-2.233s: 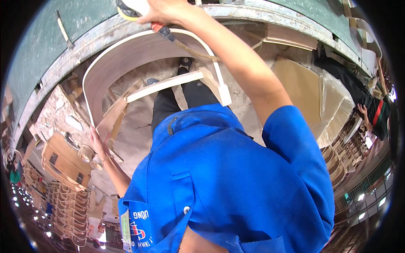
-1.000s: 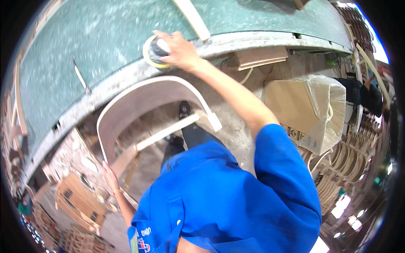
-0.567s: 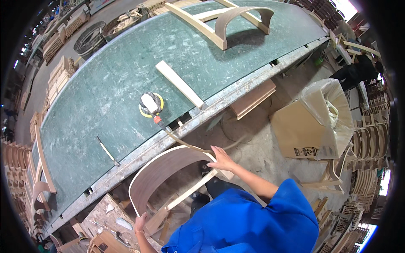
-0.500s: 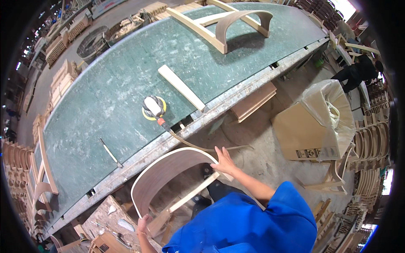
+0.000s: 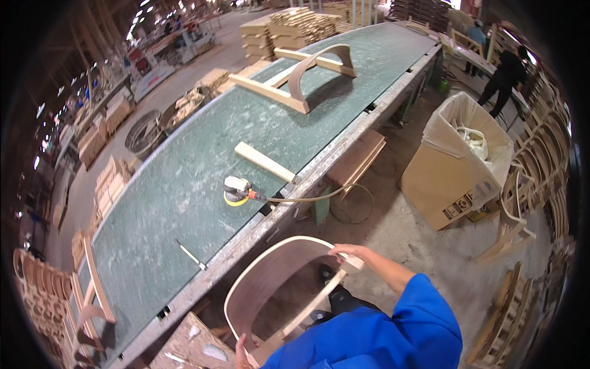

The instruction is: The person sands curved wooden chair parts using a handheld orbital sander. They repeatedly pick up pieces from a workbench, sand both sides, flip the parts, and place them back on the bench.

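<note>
Between my hands is a wooden chair frame, with a curved dark-veneered backrest [image 5: 255, 283] bent in a U and a pale crossbar [image 5: 313, 302] joining its sides. It hangs in front of my body, off the near table edge. My left hand [image 5: 243, 352] grips its lower left end, partly cut off by the lower picture edge. At the upper right end, my right hand [image 5: 349, 251] is closed around the pale corner, fingers over the top. On the green table [image 5: 184, 178] rest a yellow-padded sander [image 5: 236, 190], a pale wooden strip [image 5: 265, 162] and a thin pen-like tool [image 5: 191, 254].
A similar chair frame [image 5: 301, 77] lies at the table's far end, others [image 5: 92, 295] at the left. The sander's hose [image 5: 313, 198] droops over the table edge. A lined cardboard box [image 5: 452, 172] stands right on the floor. Two people [image 5: 507, 77] are far right.
My view has tilted up and turned. My right hand, fingers spread before, has closed on the frame's corner. The left hand keeps its hold.
</note>
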